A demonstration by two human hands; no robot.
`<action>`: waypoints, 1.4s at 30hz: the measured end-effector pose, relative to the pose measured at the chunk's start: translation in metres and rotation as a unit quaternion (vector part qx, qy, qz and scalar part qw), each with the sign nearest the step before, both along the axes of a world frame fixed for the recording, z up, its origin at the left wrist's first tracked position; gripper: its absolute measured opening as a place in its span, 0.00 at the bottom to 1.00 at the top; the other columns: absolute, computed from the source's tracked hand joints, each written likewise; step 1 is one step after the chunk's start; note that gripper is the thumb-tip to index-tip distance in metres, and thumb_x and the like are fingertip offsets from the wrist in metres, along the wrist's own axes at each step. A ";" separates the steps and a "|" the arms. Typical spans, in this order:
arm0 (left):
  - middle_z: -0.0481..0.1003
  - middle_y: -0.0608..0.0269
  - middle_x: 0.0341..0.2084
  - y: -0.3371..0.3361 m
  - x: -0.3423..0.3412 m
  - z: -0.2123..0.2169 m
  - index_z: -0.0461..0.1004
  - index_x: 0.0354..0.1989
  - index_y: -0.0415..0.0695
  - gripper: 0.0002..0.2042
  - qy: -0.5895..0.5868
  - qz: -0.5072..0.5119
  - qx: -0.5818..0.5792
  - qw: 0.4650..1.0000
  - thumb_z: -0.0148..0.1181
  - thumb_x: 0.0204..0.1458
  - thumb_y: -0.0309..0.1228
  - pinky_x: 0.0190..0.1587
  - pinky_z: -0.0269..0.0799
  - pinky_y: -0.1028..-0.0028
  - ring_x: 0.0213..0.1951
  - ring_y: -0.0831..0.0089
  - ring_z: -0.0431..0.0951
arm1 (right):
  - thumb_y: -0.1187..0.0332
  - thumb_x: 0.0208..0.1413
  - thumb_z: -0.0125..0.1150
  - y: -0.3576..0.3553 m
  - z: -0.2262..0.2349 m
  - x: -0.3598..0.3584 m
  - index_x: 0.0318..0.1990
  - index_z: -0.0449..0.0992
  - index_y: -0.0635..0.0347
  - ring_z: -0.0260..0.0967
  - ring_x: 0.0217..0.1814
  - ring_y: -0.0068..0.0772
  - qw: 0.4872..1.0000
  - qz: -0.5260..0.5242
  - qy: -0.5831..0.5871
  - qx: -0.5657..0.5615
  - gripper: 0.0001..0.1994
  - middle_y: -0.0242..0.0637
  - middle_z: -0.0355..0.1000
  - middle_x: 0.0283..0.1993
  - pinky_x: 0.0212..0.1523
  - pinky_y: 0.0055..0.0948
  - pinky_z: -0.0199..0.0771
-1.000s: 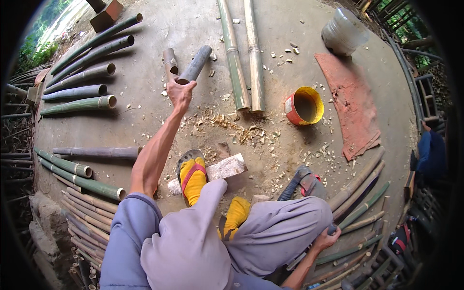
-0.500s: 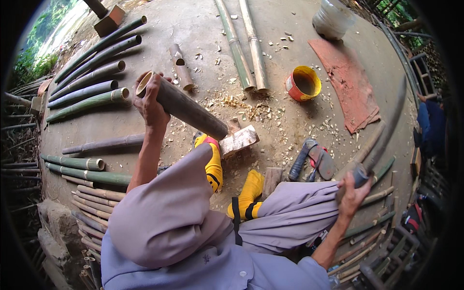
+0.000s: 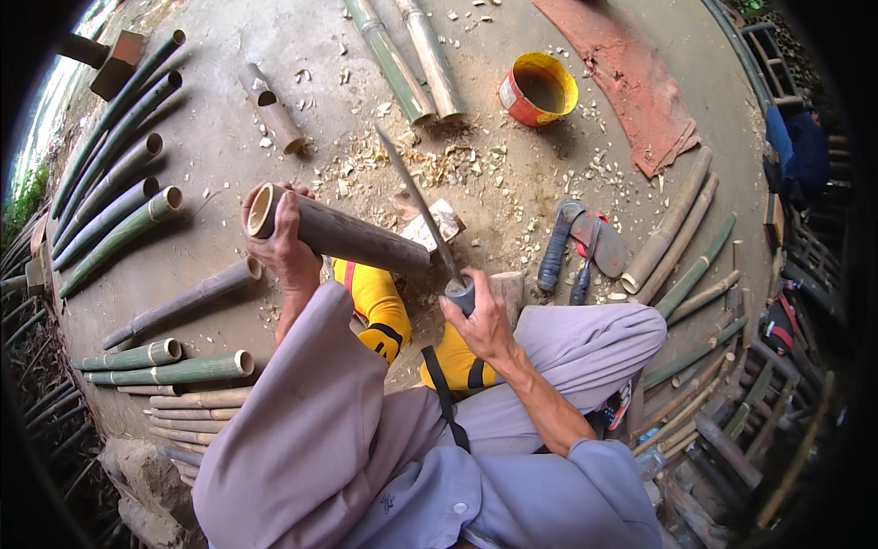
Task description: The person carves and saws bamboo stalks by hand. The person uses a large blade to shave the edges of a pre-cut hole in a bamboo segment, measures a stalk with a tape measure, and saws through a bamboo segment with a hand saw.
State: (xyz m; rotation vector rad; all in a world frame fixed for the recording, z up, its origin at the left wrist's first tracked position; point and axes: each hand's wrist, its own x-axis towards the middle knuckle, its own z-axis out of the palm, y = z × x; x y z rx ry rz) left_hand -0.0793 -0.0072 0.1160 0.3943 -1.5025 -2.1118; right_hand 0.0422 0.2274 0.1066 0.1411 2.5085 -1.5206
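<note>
My left hand is closed round the open upper end of a dark, thick bamboo tube. The tube slants down to the right, its lower end at a pale-topped wooden block. Whether it rests on the block I cannot tell. In my right hand is the dark handle of a machete, its long blade pointing up and away, just right of the tube's lower end. Yellow coverings with black straps wrap my lower legs beside the block.
Wood chips litter the ground. Cut bamboo poles lie at left, more at right. Ahead are a notched bamboo piece and a yellow-red bucket. Black-handled tools lie right of the block, beyond my knee.
My right hand has brought the machete from far right to the middle, beside the tube. The view has shifted. My left hand still grips the bamboo tube.
</note>
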 end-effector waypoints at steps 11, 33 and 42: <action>0.70 0.52 0.34 0.010 0.000 0.019 0.64 0.47 0.36 0.19 -0.011 -0.046 -0.017 0.999 0.58 0.45 0.25 0.40 0.75 0.62 0.36 0.60 0.75 | 0.68 0.49 0.64 -0.016 -0.066 -0.014 0.41 0.62 0.64 0.74 0.29 0.52 0.996 0.011 -0.077 0.050 0.18 0.50 0.72 0.26 0.27 0.40 0.72; 0.69 0.53 0.35 0.010 0.005 0.015 0.63 0.48 0.38 0.20 0.039 0.000 -0.019 0.999 0.57 0.44 0.23 0.41 0.74 0.61 0.37 0.60 0.74 | 0.66 0.50 0.64 -0.027 -0.008 -0.028 0.45 0.62 0.65 0.76 0.29 0.44 0.997 -0.049 0.017 0.065 0.20 0.48 0.72 0.25 0.26 0.36 0.73; 0.69 0.52 0.35 0.007 0.004 0.011 0.63 0.49 0.37 0.21 0.023 0.000 -0.021 1.000 0.57 0.43 0.24 0.43 0.74 0.61 0.36 0.61 0.74 | 0.67 0.48 0.64 -0.006 -0.078 -0.028 0.39 0.60 0.64 0.75 0.28 0.53 0.985 -0.009 -0.123 0.119 0.19 0.56 0.72 0.26 0.25 0.41 0.75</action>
